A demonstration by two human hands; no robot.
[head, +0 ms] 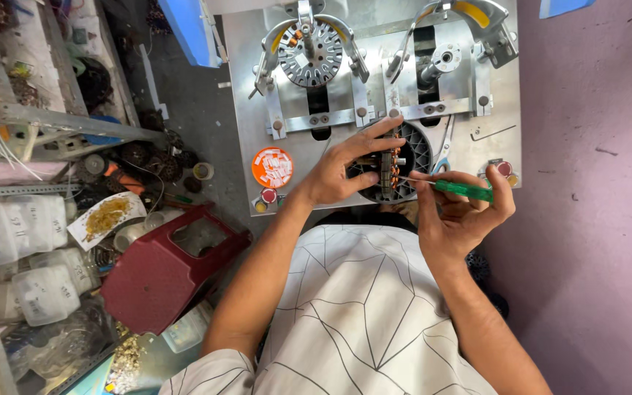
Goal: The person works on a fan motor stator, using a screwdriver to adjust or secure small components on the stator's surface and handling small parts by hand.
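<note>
My left hand (347, 167) grips a round dark stator core (411, 157) with copper windings at the front of a metal winding machine (257, 132). My right hand (462, 212) holds a green-handled screwdriver (464, 190), its thin tip touching the windings of the core. A second slotted metal stator (310, 53) is clamped at the machine's upper left. A bare shaft holder (437, 64) stands at the upper right.
An orange lid of small white pieces (272, 167) lies on the machine plate. A red plastic stool (162, 271) stands at the left. Shelves with clear plastic containers (20, 230) and dark coils (148, 157) fill the left side. A pink wall (594, 183) bounds the right.
</note>
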